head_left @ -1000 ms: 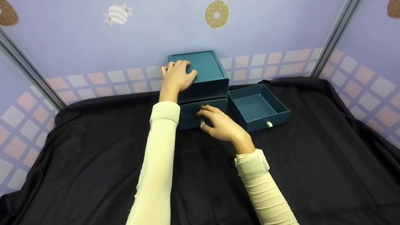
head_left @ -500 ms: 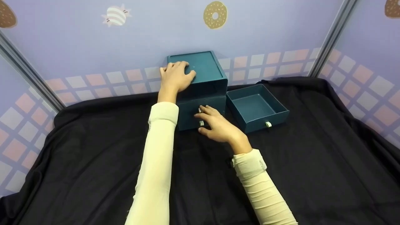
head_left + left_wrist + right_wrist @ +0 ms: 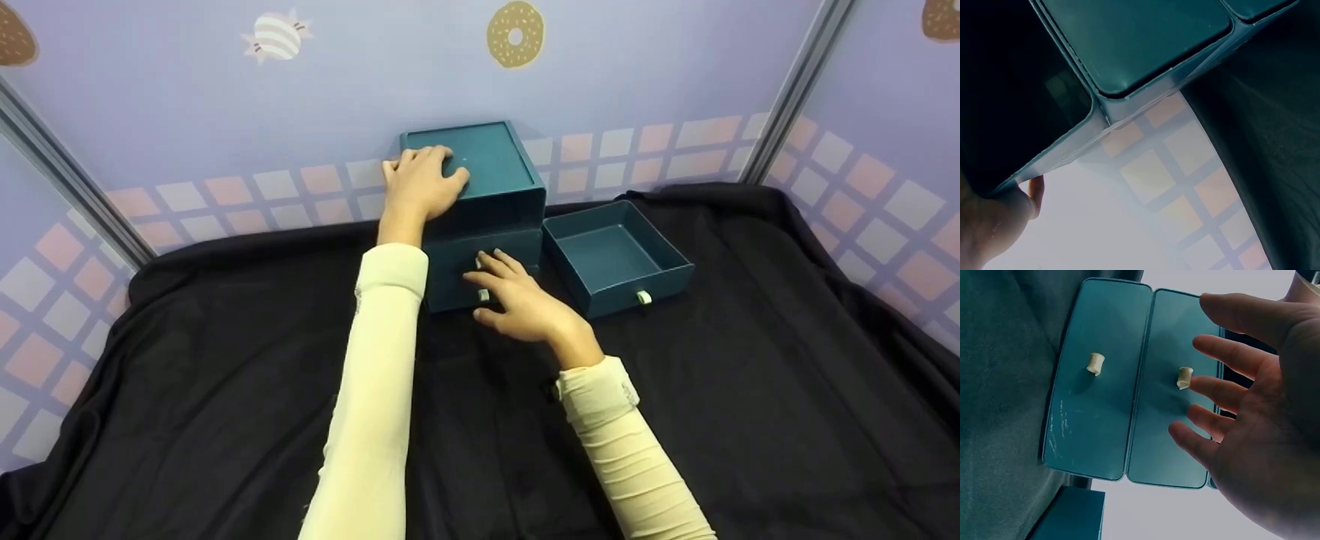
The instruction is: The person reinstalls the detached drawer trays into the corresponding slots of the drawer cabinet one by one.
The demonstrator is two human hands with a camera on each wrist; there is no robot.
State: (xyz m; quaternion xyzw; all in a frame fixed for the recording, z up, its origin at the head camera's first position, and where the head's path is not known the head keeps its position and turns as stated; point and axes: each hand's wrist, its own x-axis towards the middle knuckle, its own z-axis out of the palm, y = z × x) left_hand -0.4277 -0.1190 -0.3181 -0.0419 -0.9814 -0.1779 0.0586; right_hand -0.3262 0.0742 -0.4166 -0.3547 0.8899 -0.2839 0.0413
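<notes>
A teal drawer cabinet [image 3: 495, 161] stands against the back wall. Its top compartment is an open dark hollow. Below it are two drawer fronts, each with a pale pull tab; the upper drawer front [image 3: 1171, 439] and lower drawer front [image 3: 1089, 422] sit flush in the right wrist view. My left hand [image 3: 424, 184] rests on the cabinet's top at the left, with a finger over the side edge. My right hand [image 3: 521, 300] is held with spread, straight fingers before the drawer fronts, fingertips by the upper tab [image 3: 1185, 377]. Whether they touch it I cannot tell.
To the right of the cabinet, a pulled-out teal drawer [image 3: 641, 281] lies on the black cloth [image 3: 247, 390] with nothing in it, its pale tab facing me. Patterned panels [image 3: 360, 82] enclose the back and sides.
The upper drawer front, which stuck out a little a second ago, is now flush. My right thumb has come away from the lower tab. The left hand has stayed in place.
</notes>
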